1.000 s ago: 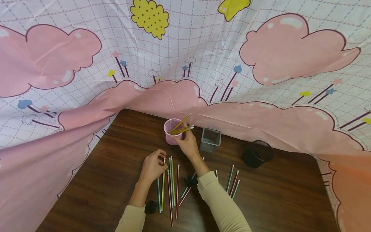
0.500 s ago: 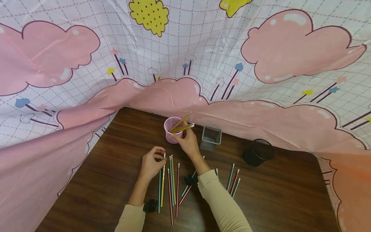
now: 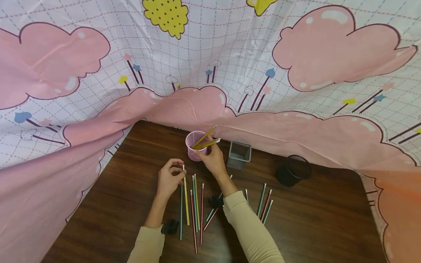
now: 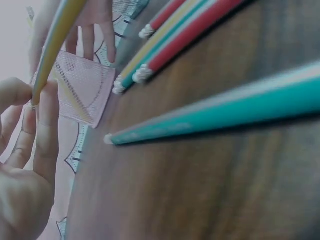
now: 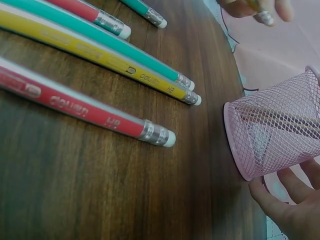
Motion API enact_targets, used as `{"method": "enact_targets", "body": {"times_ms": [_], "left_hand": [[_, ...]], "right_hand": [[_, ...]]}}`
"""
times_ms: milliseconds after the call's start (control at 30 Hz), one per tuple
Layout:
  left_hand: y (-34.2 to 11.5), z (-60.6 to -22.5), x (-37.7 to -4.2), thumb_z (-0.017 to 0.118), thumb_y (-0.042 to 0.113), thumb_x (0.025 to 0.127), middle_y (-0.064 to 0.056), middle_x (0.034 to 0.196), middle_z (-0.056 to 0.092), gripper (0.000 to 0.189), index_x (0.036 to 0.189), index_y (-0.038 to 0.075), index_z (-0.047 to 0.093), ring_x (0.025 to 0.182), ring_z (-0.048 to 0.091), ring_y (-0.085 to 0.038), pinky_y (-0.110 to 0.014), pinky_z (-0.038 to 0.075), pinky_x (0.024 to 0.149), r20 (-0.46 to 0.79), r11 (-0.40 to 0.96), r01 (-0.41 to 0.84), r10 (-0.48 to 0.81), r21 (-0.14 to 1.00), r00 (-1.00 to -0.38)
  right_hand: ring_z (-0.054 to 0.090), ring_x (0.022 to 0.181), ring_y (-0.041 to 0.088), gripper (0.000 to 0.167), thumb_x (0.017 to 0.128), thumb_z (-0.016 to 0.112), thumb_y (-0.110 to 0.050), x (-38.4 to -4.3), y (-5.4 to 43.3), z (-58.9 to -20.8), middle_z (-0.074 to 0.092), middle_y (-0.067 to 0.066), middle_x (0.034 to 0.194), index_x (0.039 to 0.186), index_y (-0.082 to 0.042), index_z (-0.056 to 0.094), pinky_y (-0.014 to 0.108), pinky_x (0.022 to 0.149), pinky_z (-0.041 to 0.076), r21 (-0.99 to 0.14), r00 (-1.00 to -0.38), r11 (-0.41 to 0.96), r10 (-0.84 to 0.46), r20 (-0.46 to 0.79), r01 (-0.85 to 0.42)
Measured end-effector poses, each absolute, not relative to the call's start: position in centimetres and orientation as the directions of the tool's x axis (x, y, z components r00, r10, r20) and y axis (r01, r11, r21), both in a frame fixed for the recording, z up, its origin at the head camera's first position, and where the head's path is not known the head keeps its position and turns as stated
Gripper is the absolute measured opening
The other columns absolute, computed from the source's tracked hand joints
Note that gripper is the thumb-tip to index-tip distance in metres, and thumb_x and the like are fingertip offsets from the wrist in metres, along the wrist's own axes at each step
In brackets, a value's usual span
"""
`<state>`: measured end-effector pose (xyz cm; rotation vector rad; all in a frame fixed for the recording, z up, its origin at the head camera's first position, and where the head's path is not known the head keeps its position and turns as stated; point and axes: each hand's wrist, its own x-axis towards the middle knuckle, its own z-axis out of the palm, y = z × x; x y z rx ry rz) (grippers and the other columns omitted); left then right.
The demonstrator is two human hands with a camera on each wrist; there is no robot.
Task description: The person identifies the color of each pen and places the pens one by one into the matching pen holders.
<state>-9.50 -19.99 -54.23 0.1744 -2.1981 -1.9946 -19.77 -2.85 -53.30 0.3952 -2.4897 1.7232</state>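
Note:
My left hand [image 3: 169, 179] pinches a yellow pencil [image 3: 186, 204] near its white eraser end, between thumb and fingertips. In the left wrist view, this pencil [image 4: 57, 42] slants up from the fingertips above the table. The right hand [image 3: 214, 160] holds a pink mesh pencil cup [image 3: 191, 152] at its side, thumb toward me and fingers behind. Several yellow pencils [image 3: 207, 144] lean out of that cup, erasers up. The cup [image 5: 280, 120] stands on the table in the right wrist view. Beside the left hand lies a green pencil [image 3: 181, 215].
Red, green and yellow pencils [image 3: 201, 215] lie loose between the forearms. More pencils [image 3: 263, 202] rest right of the right sleeve. A grey square mesh cup [image 3: 232, 160] and a black mesh cup [image 3: 286, 177] stand toward the back. Patterned cloth [image 3: 296, 138] hangs behind the table.
My left hand has taken hold of the yellow pencil by its eraser end and moved it forward toward the pink cup. The right hand stays on the cup.

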Motion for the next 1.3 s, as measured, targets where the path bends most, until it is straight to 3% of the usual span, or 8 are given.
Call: {"method": "enact_targets", "body": {"times_ms": [300,633,933,1133,1200,1300], "left_hand": [[-20.4,-51.8,-11.5,0.070,-0.012,0.083,-0.020,0.116,0.059,0.038,0.119,-0.007,0.058,0.088,0.064,-0.034,-0.048,0.059,0.055,0.094,0.118,0.070,-0.214,0.991,-0.972],[-20.1,-50.8,-12.9,0.071,-0.012,0.082,-0.018,0.112,0.060,0.036,0.115,-0.003,0.061,0.084,0.066,-0.017,-0.046,0.058,0.053,0.175,0.063,0.165,-0.255,0.984,-0.951],[-20.4,-50.1,-14.3,0.072,-0.011,0.082,-0.017,0.114,0.056,0.037,0.117,-0.004,0.059,0.083,0.066,-0.018,-0.042,0.059,0.053,0.209,-0.005,0.219,-0.278,0.976,-0.938],[-20.3,-48.4,-15.7,0.071,-0.014,0.083,-0.011,0.112,0.055,0.038,0.115,0.001,0.060,0.089,0.064,-0.029,-0.046,0.059,0.058,0.242,-0.069,0.285,-0.364,0.956,-0.899],[-20.2,-47.5,-16.0,0.070,-0.015,0.082,-0.009,0.111,0.054,0.038,0.115,0.002,0.060,0.088,0.063,-0.027,-0.049,0.059,0.060,0.243,-0.086,0.296,-0.383,0.951,-0.891],[-19.9,-47.1,-16.4,0.069,-0.017,0.082,-0.008,0.110,0.053,0.039,0.116,0.000,0.059,0.088,0.062,-0.024,-0.044,0.060,0.059,0.242,-0.103,0.305,-0.399,0.947,-0.885]], "right_hand": [[0.065,0.108,0.026,0.076,0.079,0.085,-0.027,-19.8,-2.8,-53.1,0.068,0.013,0.120,0.145,-0.014,0.048,0.047,0.092,0.053,-0.927,-0.968,0.294,-0.163,0.192,-0.233],[0.062,0.116,0.025,0.079,0.079,0.085,-0.034,-19.9,-2.6,-53.2,0.067,0.011,0.123,0.146,-0.017,0.047,0.047,0.098,0.050,-0.924,-0.968,0.308,-0.176,0.180,-0.228],[0.063,0.113,0.023,0.079,0.078,0.086,-0.032,-20.0,-2.6,-53.0,0.067,0.013,0.123,0.146,-0.019,0.047,0.046,0.097,0.050,-0.930,-0.968,0.291,-0.176,0.180,-0.226],[0.062,0.116,0.024,0.081,0.078,0.087,-0.030,-20.2,-2.6,-53.1,0.066,0.014,0.125,0.147,-0.017,0.046,0.046,0.099,0.049,-0.936,-0.969,0.276,-0.176,0.175,-0.219],[0.062,0.115,0.023,0.081,0.078,0.087,-0.029,-20.1,-2.6,-53.1,0.066,0.012,0.125,0.147,-0.017,0.046,0.044,0.097,0.051,-0.937,-0.971,0.280,-0.173,0.163,-0.207],[0.062,0.114,0.023,0.081,0.078,0.087,-0.027,-20.0,-2.5,-53.2,0.066,0.012,0.125,0.147,-0.018,0.046,0.044,0.095,0.052,-0.938,-0.974,0.289,-0.170,0.148,-0.193]]}}
